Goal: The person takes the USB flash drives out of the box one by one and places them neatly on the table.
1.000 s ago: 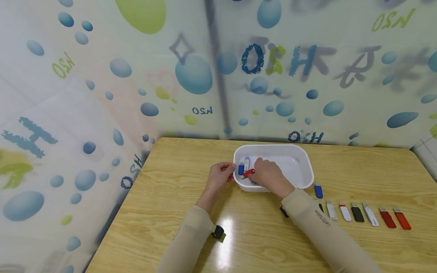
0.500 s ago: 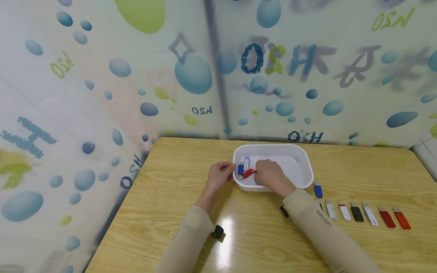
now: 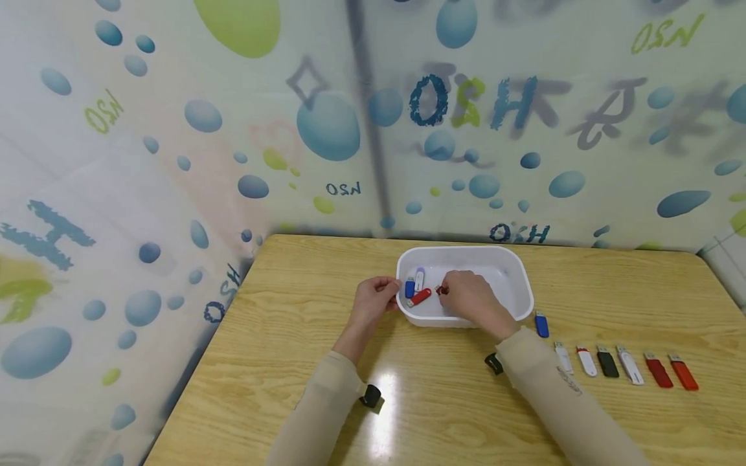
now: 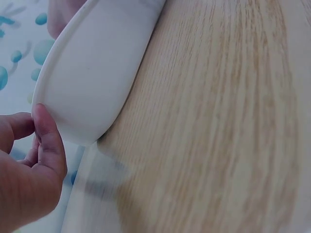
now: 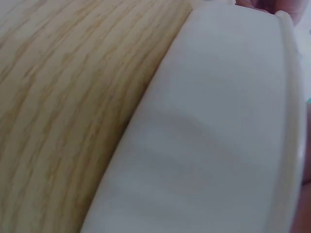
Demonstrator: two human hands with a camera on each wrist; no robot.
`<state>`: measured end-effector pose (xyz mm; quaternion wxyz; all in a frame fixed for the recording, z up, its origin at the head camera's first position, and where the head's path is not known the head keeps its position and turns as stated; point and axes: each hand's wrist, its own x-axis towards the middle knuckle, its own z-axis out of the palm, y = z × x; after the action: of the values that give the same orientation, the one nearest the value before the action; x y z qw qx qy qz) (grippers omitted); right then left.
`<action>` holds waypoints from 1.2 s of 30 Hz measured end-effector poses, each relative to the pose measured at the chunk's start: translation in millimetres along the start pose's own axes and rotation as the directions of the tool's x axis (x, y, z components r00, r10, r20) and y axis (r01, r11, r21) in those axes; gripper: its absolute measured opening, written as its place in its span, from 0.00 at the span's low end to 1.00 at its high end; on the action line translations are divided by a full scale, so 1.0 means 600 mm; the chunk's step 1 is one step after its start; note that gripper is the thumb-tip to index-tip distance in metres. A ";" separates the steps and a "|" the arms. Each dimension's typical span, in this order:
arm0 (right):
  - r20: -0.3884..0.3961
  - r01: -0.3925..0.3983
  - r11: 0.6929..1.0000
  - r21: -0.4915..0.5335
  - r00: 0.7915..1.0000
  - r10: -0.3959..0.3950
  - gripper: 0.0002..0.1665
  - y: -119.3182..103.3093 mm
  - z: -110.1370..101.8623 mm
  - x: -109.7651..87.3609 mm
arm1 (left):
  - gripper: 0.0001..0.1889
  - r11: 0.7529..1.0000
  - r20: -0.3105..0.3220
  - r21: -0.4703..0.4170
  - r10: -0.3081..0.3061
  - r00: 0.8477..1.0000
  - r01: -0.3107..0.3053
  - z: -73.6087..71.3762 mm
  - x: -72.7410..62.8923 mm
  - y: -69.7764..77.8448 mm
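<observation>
A white plastic tub [image 3: 463, 320] stands on the table. My left hand [image 3: 373, 301] pinches its left rim between thumb and fingers; the left wrist view shows this hand [image 4: 36, 165] at the tub's edge [image 4: 80, 82]. Inside the tub, my right hand [image 3: 471, 298] pinches a small dark red USB stick [image 3: 440, 290], mostly hidden by the fingers. To its left in the tub lie a blue USB stick [image 3: 410, 288], a white and lilac one [image 3: 419, 279] and a red one [image 3: 419, 297]. The tub wall [image 5: 204, 126] fills much of the right wrist view.
Right of the tub lies a blue USB stick [image 3: 541, 324]. A row of several more runs rightward, from a white one [image 3: 563, 358] past a black one [image 3: 608, 362] to a red one [image 3: 684, 373]. A patterned curtain [image 3: 326, 129] hangs behind the table [image 3: 303, 310].
My right hand has shifted slightly right inside the tub, and the dark red USB stick now shows at its fingertips. The red one left of it lies uncovered. My left hand stays at the rim.
</observation>
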<state>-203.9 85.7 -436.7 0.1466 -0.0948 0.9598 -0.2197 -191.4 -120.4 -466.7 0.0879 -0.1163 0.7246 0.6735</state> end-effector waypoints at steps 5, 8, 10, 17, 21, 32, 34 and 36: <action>-0.032 -0.006 0.999 0.053 0.999 0.008 0.09 0.007 -0.009 -0.012 | 0.14 1.000 0.000 -0.010 0.000 1.000 0.000 -0.001 0.001 0.000; -0.058 0.005 0.997 0.081 0.998 -0.001 0.11 0.012 -0.016 -0.020 | 0.14 1.000 0.001 -0.012 0.002 1.000 -0.002 0.000 0.001 -0.001; -0.080 0.022 0.996 0.090 0.997 -0.015 0.10 0.016 -0.021 -0.026 | 0.14 1.000 0.002 -0.010 0.000 1.000 0.000 0.000 0.002 -0.001; -0.152 0.084 0.991 0.109 0.986 -0.066 0.08 0.028 -0.044 -0.051 | 0.14 1.000 0.001 -0.006 -0.004 1.000 0.004 0.000 0.003 -0.002; -0.196 0.099 0.989 0.108 0.978 -0.076 0.08 0.035 -0.054 -0.066 | 0.14 1.000 -0.003 -0.005 -0.010 1.000 0.010 -0.001 0.003 -0.002; -0.295 0.122 0.988 0.092 0.951 -0.090 0.11 0.064 -0.077 -0.111 | 0.14 1.000 -0.004 -0.011 0.002 1.000 -0.002 -0.001 0.002 -0.003; -0.291 0.118 0.989 0.093 0.953 -0.086 0.12 0.068 -0.082 -0.118 | 0.14 1.000 -0.002 -0.011 0.001 1.000 -0.001 0.000 0.002 -0.002; -0.290 0.117 0.989 0.095 0.953 -0.085 0.13 0.072 -0.087 -0.126 | 0.14 1.000 -0.001 -0.017 0.002 1.000 -0.002 0.000 0.003 -0.002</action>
<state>-154.9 163.1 -393.2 0.0003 -0.1027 0.9512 -0.2911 -192.6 -120.4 -468.4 0.0860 -0.1168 0.7191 0.6796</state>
